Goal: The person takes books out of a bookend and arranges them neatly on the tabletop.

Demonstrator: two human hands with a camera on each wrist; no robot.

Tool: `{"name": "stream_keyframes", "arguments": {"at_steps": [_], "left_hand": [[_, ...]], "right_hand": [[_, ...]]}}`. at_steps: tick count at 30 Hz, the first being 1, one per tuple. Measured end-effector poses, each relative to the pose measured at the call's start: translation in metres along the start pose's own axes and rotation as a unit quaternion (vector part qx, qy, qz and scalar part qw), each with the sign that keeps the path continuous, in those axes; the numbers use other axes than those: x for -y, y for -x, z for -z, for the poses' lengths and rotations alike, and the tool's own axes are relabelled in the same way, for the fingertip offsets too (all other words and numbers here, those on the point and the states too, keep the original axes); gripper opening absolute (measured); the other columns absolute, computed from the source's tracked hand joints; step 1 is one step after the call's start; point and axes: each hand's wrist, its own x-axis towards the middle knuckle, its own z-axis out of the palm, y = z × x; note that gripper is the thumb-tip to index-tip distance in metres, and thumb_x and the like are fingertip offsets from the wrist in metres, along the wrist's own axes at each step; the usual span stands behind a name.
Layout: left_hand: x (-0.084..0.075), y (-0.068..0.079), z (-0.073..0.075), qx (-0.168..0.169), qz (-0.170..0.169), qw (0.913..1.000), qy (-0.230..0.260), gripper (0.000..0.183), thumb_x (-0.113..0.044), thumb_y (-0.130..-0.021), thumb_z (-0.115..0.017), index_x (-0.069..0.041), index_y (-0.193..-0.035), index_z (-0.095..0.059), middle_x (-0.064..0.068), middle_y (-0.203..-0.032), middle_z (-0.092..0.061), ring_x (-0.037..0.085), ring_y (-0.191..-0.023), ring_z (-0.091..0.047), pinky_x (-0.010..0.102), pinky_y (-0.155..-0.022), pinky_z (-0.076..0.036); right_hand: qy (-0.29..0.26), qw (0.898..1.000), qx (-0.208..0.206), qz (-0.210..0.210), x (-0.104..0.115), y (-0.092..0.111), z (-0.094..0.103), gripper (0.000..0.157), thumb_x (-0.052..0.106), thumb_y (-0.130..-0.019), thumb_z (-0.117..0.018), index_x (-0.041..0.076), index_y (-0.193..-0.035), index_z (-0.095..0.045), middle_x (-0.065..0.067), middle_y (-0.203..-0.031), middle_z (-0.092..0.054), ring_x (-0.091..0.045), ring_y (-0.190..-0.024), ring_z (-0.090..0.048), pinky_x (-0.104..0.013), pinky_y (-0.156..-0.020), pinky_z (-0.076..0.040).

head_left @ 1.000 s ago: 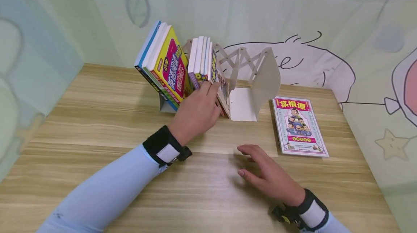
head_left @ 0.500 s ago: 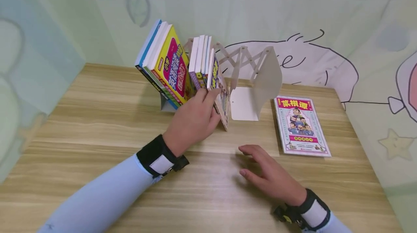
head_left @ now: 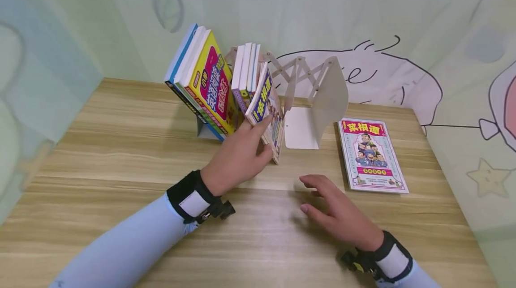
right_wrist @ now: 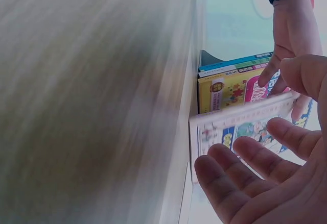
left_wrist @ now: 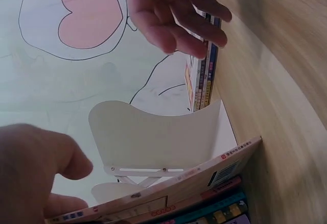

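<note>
A thin comic-style book (head_left: 264, 97) with a blue title band leans forward out of the row, its top tipped left. My left hand (head_left: 235, 160) holds it by the spine side, one finger lying across the cover and others behind it. In the left wrist view, the spine edge of this book (left_wrist: 204, 175) crosses below my thumb. To its left stand several thin white-edged books (head_left: 246, 66) and larger books with a yellow cover (head_left: 213, 77). Just above the table my right hand (head_left: 342, 214) hovers, fingers spread and holding nothing, apart from the books.
A beige folding bookshelf (head_left: 330, 93) with criss-cross bars holds the row; its right section shows a bare base plate (head_left: 302, 129). Another comic-style book (head_left: 372, 156) with pink bands lies flat on the wooden table (head_left: 121, 162) at right. A printed cloth backdrop (head_left: 242, 1) rises behind.
My left hand has drawn the thin book out of the row toward me, tilting its top forward and showing more of its cover. The right hand has hardly moved.
</note>
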Motion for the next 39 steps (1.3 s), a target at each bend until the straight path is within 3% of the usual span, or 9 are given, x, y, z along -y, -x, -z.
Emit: {"name": "stream_keyframes", "arguments": {"at_steps": [6, 10, 14, 17, 21, 26, 31, 34, 39], "left_hand": [[0.002, 0.009, 0.003, -0.072, -0.019, 0.9972, 0.008, 0.047, -0.02, -0.1, -0.061, -0.01, -0.145, -0.053, 0.016, -0.145, -0.053, 0.023, -0.108, -0.068, 0.035, -0.082, -0.061], [0.006, 0.017, 0.007, -0.121, -0.056, 0.9907, 0.027, 0.038, -0.012, -0.098, -0.062, -0.011, -0.136, -0.063, 0.014, -0.131, -0.064, 0.018, -0.092, -0.069, 0.027, -0.069, -0.06], [0.008, 0.025, 0.009, -0.144, -0.079, 0.984, 0.07, 0.033, -0.007, -0.095, -0.065, -0.012, -0.127, -0.07, 0.012, -0.115, -0.07, 0.011, -0.07, -0.058, 0.022, -0.051, -0.048], [0.008, 0.032, 0.008, -0.134, -0.081, 0.9812, 0.112, 0.03, -0.006, -0.094, -0.066, -0.013, -0.122, -0.073, 0.01, -0.116, -0.07, 0.009, -0.075, -0.063, 0.018, -0.056, -0.052], [0.005, 0.04, 0.006, -0.107, -0.098, 0.9753, 0.167, 0.028, -0.005, -0.094, -0.067, -0.014, -0.119, -0.075, 0.012, -0.128, -0.067, 0.016, -0.097, -0.07, 0.019, -0.071, -0.059], [-0.005, 0.048, 0.006, -0.079, -0.135, 0.9685, 0.193, 0.027, -0.001, -0.092, -0.069, -0.013, -0.115, -0.077, 0.013, -0.131, -0.066, 0.02, -0.113, -0.068, 0.023, -0.087, -0.057], [-0.015, 0.056, 0.005, -0.055, -0.168, 0.9632, 0.203, 0.028, 0.002, -0.089, -0.07, -0.011, -0.113, -0.077, 0.013, -0.126, -0.069, 0.02, -0.113, -0.068, 0.024, -0.089, -0.057], [-0.018, 0.06, 0.004, -0.038, -0.169, 0.9606, 0.217, 0.029, 0.003, -0.089, -0.069, -0.01, -0.113, -0.077, 0.013, -0.125, -0.069, 0.02, -0.113, -0.068, 0.023, -0.089, -0.057], [-0.021, 0.064, 0.003, -0.009, -0.138, 0.9571, 0.255, 0.028, -0.001, -0.094, -0.065, -0.012, -0.118, -0.075, 0.011, -0.133, -0.065, 0.018, -0.117, -0.066, 0.023, -0.09, -0.056]], "right_hand": [[0.01, 1.0, -0.008, 0.012, -0.002, 0.0, 0.001, 0.057, 0.026, -0.096, -0.068, 0.012, -0.146, -0.044, -0.007, -0.142, -0.052, -0.019, -0.128, -0.054, -0.042, -0.099, -0.054], [0.009, 1.0, -0.013, 0.01, -0.002, 0.0, 0.001, 0.057, 0.025, -0.096, -0.068, 0.01, -0.146, -0.044, -0.007, -0.142, -0.052, -0.021, -0.129, -0.054, -0.043, -0.1, -0.053], [0.014, 0.999, -0.035, -0.007, -0.002, 0.0, 0.003, 0.056, 0.026, -0.096, -0.068, 0.015, -0.146, -0.045, -0.003, -0.144, -0.051, -0.021, -0.133, -0.05, -0.046, -0.107, -0.047], [0.017, 0.997, -0.079, -0.012, -0.002, -0.002, 0.006, 0.053, 0.021, -0.095, -0.07, 0.016, -0.144, -0.049, -0.002, -0.143, -0.053, -0.021, -0.134, -0.049, -0.045, -0.111, -0.043], [0.001, 0.99, -0.141, 0.002, 0.002, -0.006, 0.013, 0.051, 0.008, -0.092, -0.071, 0.01, -0.139, -0.053, -0.008, -0.139, -0.056, -0.025, -0.13, -0.053, -0.034, -0.109, -0.046], [-0.048, 0.988, -0.145, -0.01, 0.008, -0.01, 0.019, 0.061, 0.008, -0.094, -0.069, 0.017, -0.148, -0.043, -0.006, -0.147, -0.051, -0.021, -0.135, -0.049, -0.029, -0.108, -0.046], [-0.085, 0.982, -0.167, -0.007, 0.011, -0.01, 0.021, 0.064, 0.004, -0.094, -0.067, 0.019, -0.149, -0.04, -0.005, -0.141, -0.056, -0.015, -0.126, -0.057, -0.023, -0.105, -0.047], [-0.095, 0.978, -0.188, 0.005, 0.012, -0.007, 0.02, 0.049, -0.001, -0.093, -0.066, 0.011, -0.138, -0.053, -0.007, -0.127, -0.066, -0.01, -0.109, -0.065, -0.02, -0.094, -0.053], [-0.098, 0.967, -0.234, 0.013, 0.013, 0.0, 0.02, 0.033, -0.008, -0.089, -0.068, 0.003, -0.12, -0.066, -0.01, -0.107, -0.075, -0.008, -0.081, -0.071, -0.023, -0.067, -0.059]]}}
